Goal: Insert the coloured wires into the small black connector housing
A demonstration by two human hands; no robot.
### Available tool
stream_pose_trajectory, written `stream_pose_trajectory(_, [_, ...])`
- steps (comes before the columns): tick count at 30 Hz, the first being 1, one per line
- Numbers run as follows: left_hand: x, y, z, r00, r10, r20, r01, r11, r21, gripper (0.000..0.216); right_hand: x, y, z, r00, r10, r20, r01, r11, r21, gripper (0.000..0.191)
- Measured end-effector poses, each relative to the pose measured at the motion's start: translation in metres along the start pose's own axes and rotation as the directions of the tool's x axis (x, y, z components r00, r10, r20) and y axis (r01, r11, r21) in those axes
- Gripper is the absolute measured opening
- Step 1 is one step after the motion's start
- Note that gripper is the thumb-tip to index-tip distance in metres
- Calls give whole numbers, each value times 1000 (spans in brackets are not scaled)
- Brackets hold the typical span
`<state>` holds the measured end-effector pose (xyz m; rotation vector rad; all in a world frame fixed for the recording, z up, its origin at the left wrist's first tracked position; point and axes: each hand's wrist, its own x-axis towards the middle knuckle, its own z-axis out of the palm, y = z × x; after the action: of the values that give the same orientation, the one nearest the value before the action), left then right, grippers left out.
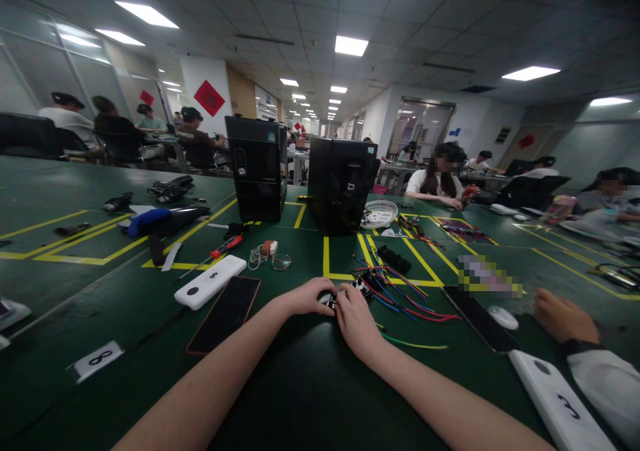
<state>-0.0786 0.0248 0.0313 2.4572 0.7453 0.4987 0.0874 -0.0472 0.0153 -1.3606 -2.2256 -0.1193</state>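
Note:
Both my hands meet at the middle of the green table. My left hand [307, 297] and my right hand [356, 319] are curled around a small dark part [331, 299] with a silvery bit, held between their fingertips. A bundle of red, blue and black wires [400, 291] fans out to the right from just beyond my right hand's fingers. A loose green wire [413, 344] lies beside my right wrist.
A black phone [225, 313] and a white power bank [210, 282] lie to the left. Beyond them are a red-handled screwdriver [226, 244] and two black computer towers [257, 168]. Another person's hand [563, 318] rests at the right, near a second phone [477, 318].

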Motion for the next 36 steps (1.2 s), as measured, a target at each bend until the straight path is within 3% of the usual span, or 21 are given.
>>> stream_pose_trajectory(5, [0,-2,2,1000,5,-2,-5,1000,6,45,8,-2,-8,996,-20,91,31,992,-123,18])
stream_pose_trajectory(10, [1,-5,4,1000,16,-14,-16,1000,13,48,20,-2,-14,965,-106,239,167,953,-252,14])
stream_pose_trajectory(18, [1,-7,4,1000,21,-19,-21,999,-32,53,6,3,3,988,-103,111,125,969,-213,18])
stream_pose_trajectory(27, [0,-7,4,1000,13,-8,-14,999,-39,49,4,2,4,997,-70,42,77,979,-191,19])
stream_pose_trajectory(32, [0,-7,5,1000,20,-1,-20,999,-28,52,4,1,5,997,-71,37,76,983,-166,20])
stream_pose_trajectory(36, [0,-5,4,1000,9,-6,-10,1000,-22,48,6,-1,-7,994,-28,103,41,991,-124,18])
